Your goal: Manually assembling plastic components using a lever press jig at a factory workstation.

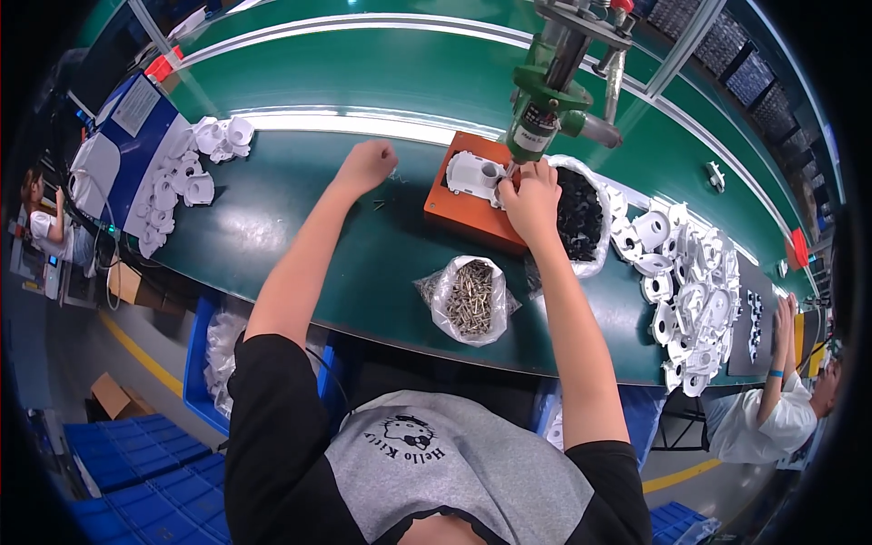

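Observation:
My right hand (533, 197) is at the right side of a white plastic housing (468, 174), its bent fingers gripping the edge of the part. The housing lies on an orange block (473, 224), below the head of a green press (542, 113). The press's narrow tip comes down close to my fingers, which hide that end of the housing. My left hand (370, 165) is over the green tabletop, left of the block. Its fingers are curled closed, and whatever they may hold is hidden. A few small pins (379, 204) lie on the table near it.
A clear bag of metal pins (471, 300) stands before the block. Right of my hand is a bag of black parts (581, 213). White housings are piled at the right (699, 300) and left (168, 186). A co-worker (772, 413) sits at the far right.

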{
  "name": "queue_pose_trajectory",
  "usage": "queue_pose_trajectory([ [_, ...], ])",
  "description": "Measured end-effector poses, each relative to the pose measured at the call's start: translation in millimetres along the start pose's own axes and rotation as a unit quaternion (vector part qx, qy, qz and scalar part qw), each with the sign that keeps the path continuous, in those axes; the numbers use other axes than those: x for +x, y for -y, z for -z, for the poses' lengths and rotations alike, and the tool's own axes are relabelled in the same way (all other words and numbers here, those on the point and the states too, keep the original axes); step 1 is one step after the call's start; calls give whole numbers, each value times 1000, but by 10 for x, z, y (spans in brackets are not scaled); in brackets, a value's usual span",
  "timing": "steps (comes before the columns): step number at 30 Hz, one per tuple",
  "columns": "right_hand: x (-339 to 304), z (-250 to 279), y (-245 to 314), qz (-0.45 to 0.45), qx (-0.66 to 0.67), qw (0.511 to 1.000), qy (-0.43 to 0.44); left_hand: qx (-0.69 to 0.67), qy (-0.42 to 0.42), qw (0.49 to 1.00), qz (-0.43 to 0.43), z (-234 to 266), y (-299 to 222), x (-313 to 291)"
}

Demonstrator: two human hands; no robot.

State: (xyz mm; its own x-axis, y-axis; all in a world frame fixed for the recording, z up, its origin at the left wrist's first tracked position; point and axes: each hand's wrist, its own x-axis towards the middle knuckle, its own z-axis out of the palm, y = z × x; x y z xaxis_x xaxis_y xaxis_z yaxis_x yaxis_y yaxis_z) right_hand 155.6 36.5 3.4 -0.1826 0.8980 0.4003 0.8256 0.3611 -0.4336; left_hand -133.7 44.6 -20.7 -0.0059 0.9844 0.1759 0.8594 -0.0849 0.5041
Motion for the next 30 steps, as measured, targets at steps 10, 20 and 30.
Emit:
queue_pose_trajectory([
  [10,3,-14,27,9,10,1000,-3,11,-13,999,28,-74,131,389],
  [20,-12,8,-67,9,-3,1000,-15,-399,345,825,202,80,74,469],
  [30,11,-21,-38,11,-1,1000,-10,-397,-271,874,73,-108,215,810],
])
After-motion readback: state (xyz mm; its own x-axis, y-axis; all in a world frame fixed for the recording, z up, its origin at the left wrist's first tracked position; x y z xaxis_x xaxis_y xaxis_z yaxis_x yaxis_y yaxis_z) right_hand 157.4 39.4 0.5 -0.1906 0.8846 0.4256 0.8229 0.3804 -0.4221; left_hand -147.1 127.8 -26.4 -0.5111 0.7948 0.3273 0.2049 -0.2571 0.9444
